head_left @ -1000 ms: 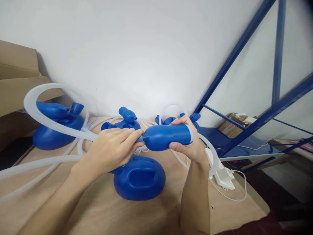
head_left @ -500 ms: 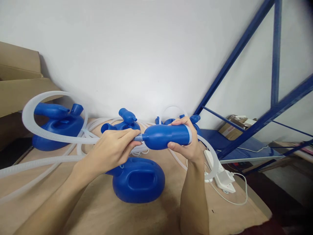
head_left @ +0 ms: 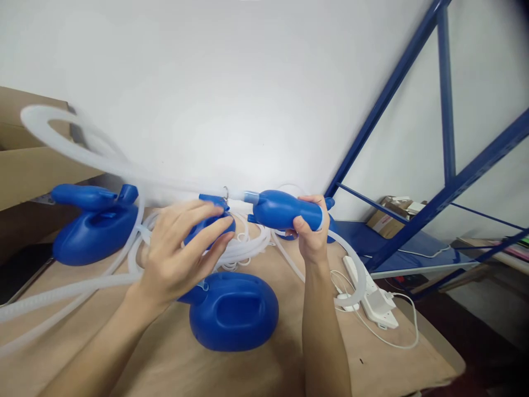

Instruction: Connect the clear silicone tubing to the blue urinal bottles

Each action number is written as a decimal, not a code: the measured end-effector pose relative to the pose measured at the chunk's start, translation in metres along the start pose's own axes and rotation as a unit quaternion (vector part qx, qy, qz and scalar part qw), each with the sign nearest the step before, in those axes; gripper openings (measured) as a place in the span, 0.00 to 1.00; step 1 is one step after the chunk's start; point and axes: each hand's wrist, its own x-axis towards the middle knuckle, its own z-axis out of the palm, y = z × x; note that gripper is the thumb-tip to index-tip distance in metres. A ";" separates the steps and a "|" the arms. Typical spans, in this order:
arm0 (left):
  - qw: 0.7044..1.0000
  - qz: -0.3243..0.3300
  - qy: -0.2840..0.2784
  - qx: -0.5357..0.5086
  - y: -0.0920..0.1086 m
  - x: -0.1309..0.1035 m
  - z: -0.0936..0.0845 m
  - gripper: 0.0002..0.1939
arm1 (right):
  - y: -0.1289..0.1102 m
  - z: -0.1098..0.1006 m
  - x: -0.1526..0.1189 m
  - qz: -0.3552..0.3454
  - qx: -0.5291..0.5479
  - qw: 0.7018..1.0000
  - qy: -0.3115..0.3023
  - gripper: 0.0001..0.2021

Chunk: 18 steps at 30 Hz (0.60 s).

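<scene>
My right hand (head_left: pixel 312 231) is wrapped round the wide, pale-rimmed end of a blue plastic funnel-like piece (head_left: pixel 279 209). A translucent hose (head_left: pixel 182 184) meets that piece's narrow left end and arcs up to the left, blurred. My left hand (head_left: pixel 182 248) has its fingers apart, holds nothing, and hangs below the hose, partly covering a blue bottle behind it. Below the hands a blue jug (head_left: pixel 233 311) with a recessed grip lies on the wooden table (head_left: pixel 264 375), a small clear ring near its neck.
Another blue jug (head_left: pixel 95 220) stands at the left near a cardboard box (head_left: pixel 37 165). Coiled hoses (head_left: pixel 243 248) lie behind the near jug. A white power strip (head_left: pixel 372 298) with cables sits at the right, beside a blue metal rack (head_left: pixel 397 215).
My left hand has let go of the hose joint and opened, moving slightly left. The held blue piece and the hose have risen, and the hose loop has swung upward.
</scene>
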 end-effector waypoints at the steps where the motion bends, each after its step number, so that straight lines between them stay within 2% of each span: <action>1: 0.999 -0.025 -0.007 -0.029 0.001 0.000 0.000 0.15 | 0.002 -0.001 0.000 0.015 0.025 1.000 -0.002 0.31; 4: 0.978 -0.142 -0.089 -0.126 -0.001 -0.002 0.004 0.06 | 0.003 -0.003 -0.001 0.036 0.049 0.998 -0.035 0.33; 6: 0.952 -0.196 -0.133 -0.192 -0.006 -0.004 0.008 0.12 | 0.001 -0.002 -0.003 0.038 0.044 0.997 -0.055 0.33; 9: 0.935 -0.223 -0.151 -0.232 -0.010 -0.007 0.013 0.17 | -0.002 0.001 -0.005 0.029 0.047 0.996 -0.077 0.31; 12: 0.925 -0.242 -0.163 -0.243 -0.009 -0.007 0.014 0.18 | -0.002 0.003 -0.005 0.013 0.033 0.995 -0.089 0.31; 16: 0.897 -0.303 -0.172 -0.271 -0.003 -0.005 0.016 0.19 | -0.003 0.004 -0.003 -0.031 -0.049 0.997 -0.056 0.32; 18: 0.874 -0.331 -0.183 -0.305 0.002 -0.004 0.017 0.20 | -0.004 0.006 -0.003 -0.056 -0.068 0.995 -0.052 0.32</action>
